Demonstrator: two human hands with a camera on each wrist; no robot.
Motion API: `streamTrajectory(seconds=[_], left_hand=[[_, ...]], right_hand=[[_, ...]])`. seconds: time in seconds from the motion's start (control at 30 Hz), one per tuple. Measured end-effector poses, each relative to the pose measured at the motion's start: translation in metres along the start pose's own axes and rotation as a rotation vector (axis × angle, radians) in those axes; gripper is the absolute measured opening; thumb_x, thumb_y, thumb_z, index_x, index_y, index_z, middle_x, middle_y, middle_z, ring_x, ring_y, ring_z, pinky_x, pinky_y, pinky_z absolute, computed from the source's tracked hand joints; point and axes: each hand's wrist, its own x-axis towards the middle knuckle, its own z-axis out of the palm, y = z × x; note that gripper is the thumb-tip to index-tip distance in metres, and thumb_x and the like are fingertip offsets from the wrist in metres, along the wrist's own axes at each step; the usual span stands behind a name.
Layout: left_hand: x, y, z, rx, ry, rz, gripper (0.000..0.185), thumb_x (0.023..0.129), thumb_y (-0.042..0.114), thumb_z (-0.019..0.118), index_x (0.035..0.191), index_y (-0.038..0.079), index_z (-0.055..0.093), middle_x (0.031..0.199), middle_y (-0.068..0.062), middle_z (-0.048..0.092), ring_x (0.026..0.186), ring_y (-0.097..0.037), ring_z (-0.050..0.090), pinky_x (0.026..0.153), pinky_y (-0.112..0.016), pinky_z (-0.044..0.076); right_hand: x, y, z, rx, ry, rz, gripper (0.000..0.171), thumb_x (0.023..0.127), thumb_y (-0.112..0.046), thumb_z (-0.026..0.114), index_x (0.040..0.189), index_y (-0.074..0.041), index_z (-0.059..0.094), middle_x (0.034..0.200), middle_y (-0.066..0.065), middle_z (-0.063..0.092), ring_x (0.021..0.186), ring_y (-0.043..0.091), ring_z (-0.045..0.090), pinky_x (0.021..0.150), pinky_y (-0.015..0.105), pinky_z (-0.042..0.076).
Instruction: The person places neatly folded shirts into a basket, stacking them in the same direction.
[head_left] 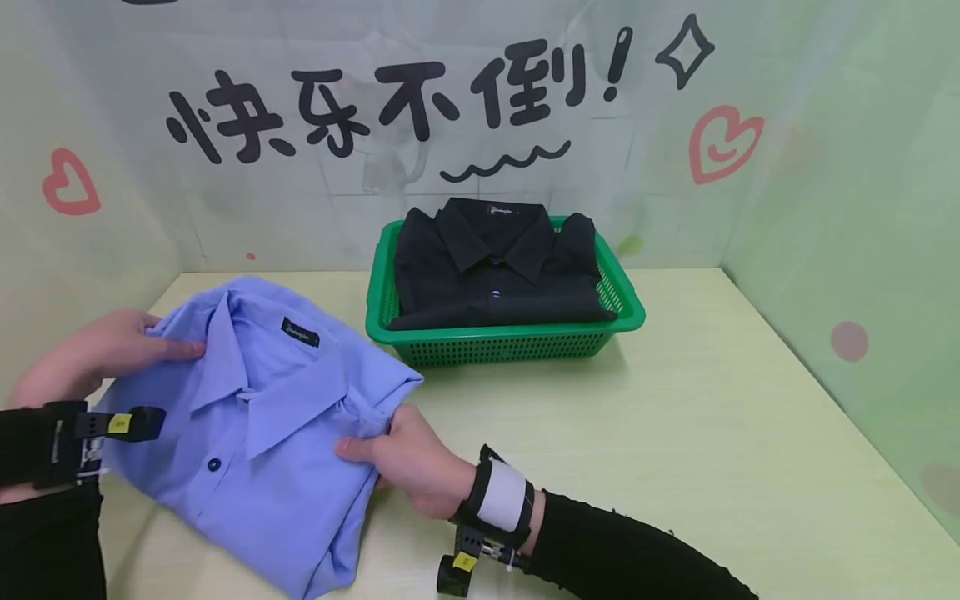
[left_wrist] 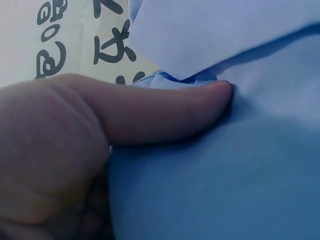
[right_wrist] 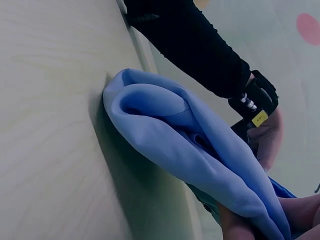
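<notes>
Item 1: blue shirt, folded, collar up, lay on the tabletop at about 8 o'clock in my head view, with 1 dark button and a small dark neck label showing. In my right wrist view its folded edge sat on the tabletop as a thick rounded roll.

Item 2: my left hand held the shirt's left side at 9 o'clock, thumb lying flat across the cloth beside the collar, the other fingers tucked beneath the fold. In my left wrist view the thumb pressed on the cloth just under the collar flap.

Item 3: my right hand gripped the shirt's right edge near 6 o'clock, thumb on top and fingers curled under the bunched cloth. My 2 hands were well apart, 1 at each side of the shirt.

Item 4: green basket stood on the tabletop at 12 o'clock, just beyond the blue shirt but not touching it.

Item 5: black shirt, folded with collar up, lay inside the basket and filled most of it.

Item 6: backdrop wall behind the basket carried black characters and red hearts.
</notes>
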Motion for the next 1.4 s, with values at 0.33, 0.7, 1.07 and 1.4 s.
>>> streamTrajectory(seconds=[0.33,0.7,1.07,1.4], left_hand=[[-0.006,0.015,-0.003,-0.044,0.09,-0.009,0.043,0.096,0.036,0.06,0.072,0.002,0.049,0.077,-0.01,0.052,0.08,-0.033,0.061,0.074,-0.052,0.05],[-0.011,0.035,0.0,-0.108,0.275,-0.004,0.053,0.094,0.048,0.059,0.087,-0.005,0.058,0.085,-0.021,0.06,0.085,-0.047,0.059,0.068,-0.056,0.051],[-0.017,0.055,0.005,-0.147,0.402,0.032,0.053,0.094,0.048,0.059,0.07,0.003,0.046,0.062,-0.007,0.045,0.073,-0.036,0.055,0.059,-0.04,0.045],[-0.025,0.075,0.008,-0.268,0.517,0.041,0.06,0.09,0.051,0.065,0.064,0.005,0.037,0.058,-0.003,0.033,0.063,-0.023,0.046,0.054,-0.033,0.039]], right_hand=[[0.003,-0.029,-0.017,-0.053,-0.041,-0.054,0.025,0.091,-0.003,0.069,0.113,-0.001,0.058,0.104,0.004,0.065,0.092,0.015,0.064,0.074,0.03,0.054],[0.002,-0.064,-0.041,-0.032,-0.052,-0.107,0.03,0.091,-0.003,0.069,0.118,0.003,0.058,0.113,0.009,0.064,0.101,0.021,0.062,0.082,0.033,0.052],[0.002,-0.084,-0.055,-0.032,-0.061,-0.111,0.036,0.092,-0.003,0.068,0.125,0.003,0.054,0.12,0.01,0.06,0.108,0.023,0.059,0.089,0.036,0.05],[0.004,-0.106,-0.08,-0.004,-0.077,-0.136,0.04,0.092,-0.001,0.067,0.129,-0.001,0.052,0.127,0.012,0.056,0.114,0.026,0.056,0.096,0.04,0.047]])
